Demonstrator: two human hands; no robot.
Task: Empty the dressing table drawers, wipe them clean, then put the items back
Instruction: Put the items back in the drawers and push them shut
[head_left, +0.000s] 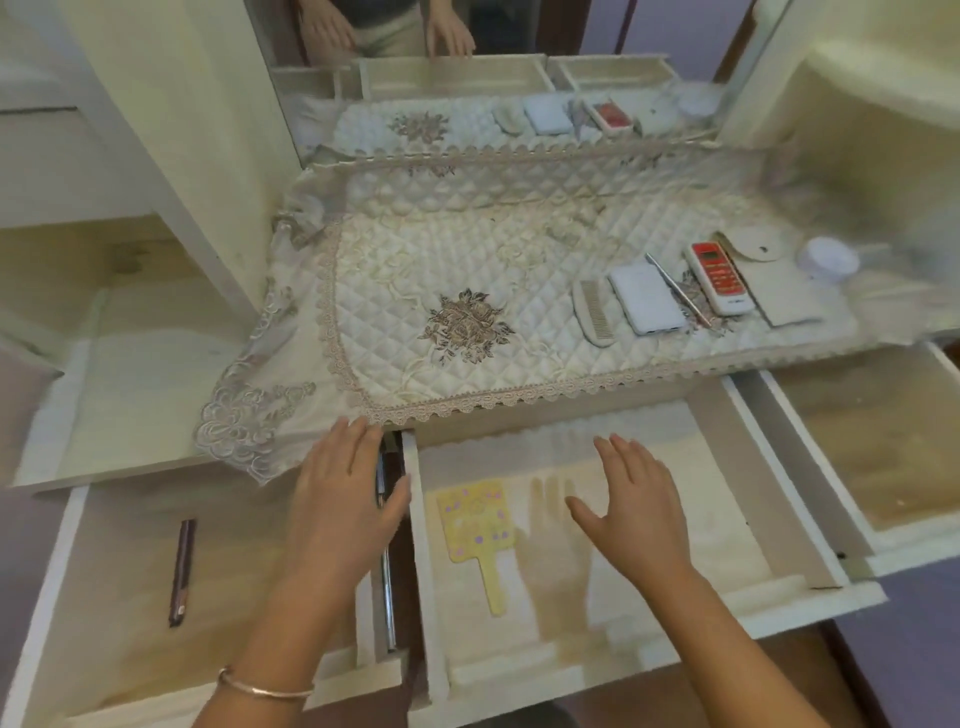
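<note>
Both the left hand (345, 499) and right hand (631, 512) hovered open and empty over the middle drawer (675, 467), so lifting out the yellow hand mirror (478, 525) looked next.

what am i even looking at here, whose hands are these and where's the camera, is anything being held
There is no machine: a person wears a camera on the head, so you look down past their arms at a dressing table. The left hand rests on the side wall between two open drawers; the right hand hovers open over the middle drawer. Neither holds anything. That drawer contains a yellow hand mirror; the left drawer holds a dark pencil. On the quilted cloth lie a comb, a white case and a red-and-white remote.
</note>
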